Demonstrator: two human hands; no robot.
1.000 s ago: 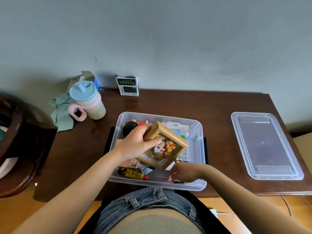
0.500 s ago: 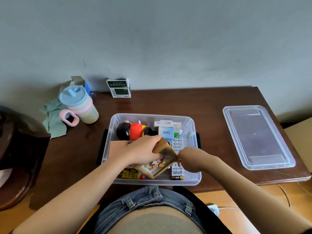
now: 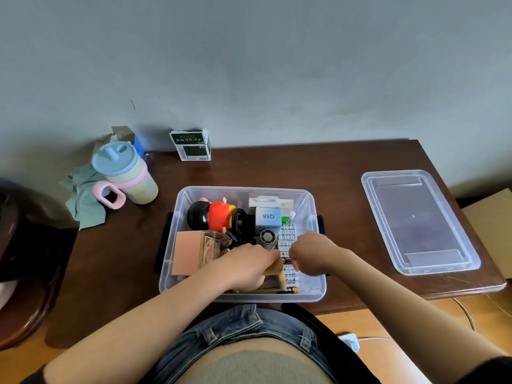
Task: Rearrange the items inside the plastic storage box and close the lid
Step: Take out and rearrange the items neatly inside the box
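The clear plastic storage box [image 3: 313, 206] stands at the table's front edge, lid off. Its clear lid [image 3: 418, 220] lies flat on the table to the right. My left hand [image 3: 246, 266] is down inside the box near the front, gripping the wooden picture frame [image 3: 277, 270], which is mostly hidden under it. My right hand [image 3: 310, 253] is curled beside it over a strip of batteries [image 3: 288, 236]; what it holds is hidden. Also in the box are a red and black toy figure [image 3: 213, 214], a white Q88 carton [image 3: 267, 216], a small fan [image 3: 267, 236] and a pink pad [image 3: 187, 252].
A pastel cup with a blue lid [image 3: 124, 173] and a green cloth [image 3: 83, 195] sit at the table's back left. A green and white carton [image 3: 191, 145] stands by the wall. A dark chair [image 3: 25, 259] is at the left, a cardboard box [image 3: 493, 217] at the right.
My left hand has lowered the picture frame from above the box down into its front part. My right hand moved from the box's front rim up beside the frame.
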